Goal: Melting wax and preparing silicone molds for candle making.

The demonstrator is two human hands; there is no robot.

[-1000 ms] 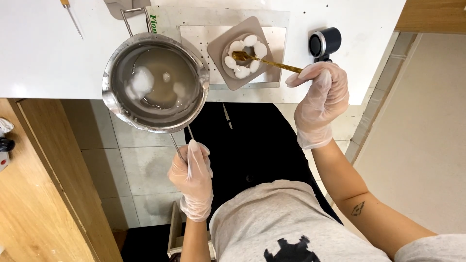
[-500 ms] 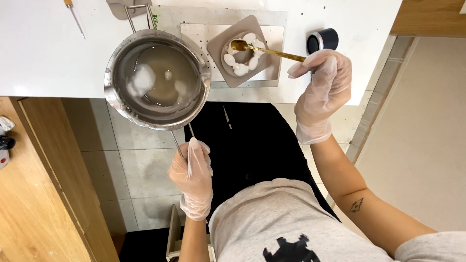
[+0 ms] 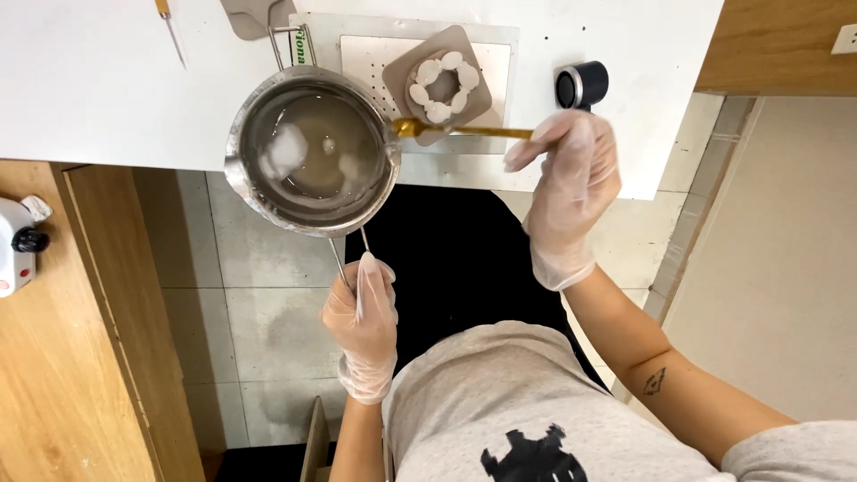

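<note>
Bright, even light from my head view

I see glare on the white surface (image 3: pixel 107 89) and steel pot (image 3: pixel 312 147); soft shadows, sharp focus, slight edge stretching.

silver pot (image 3: pixel 312 147), gold spoon (image 3: pixel 460 130), white dumplings (image 3: pixel 444 86)

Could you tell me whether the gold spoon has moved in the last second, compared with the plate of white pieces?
Yes. The gold spoon, held in the right hand, has left the plate and moved left; its bowl is now at the rim of the steel pot.
</note>
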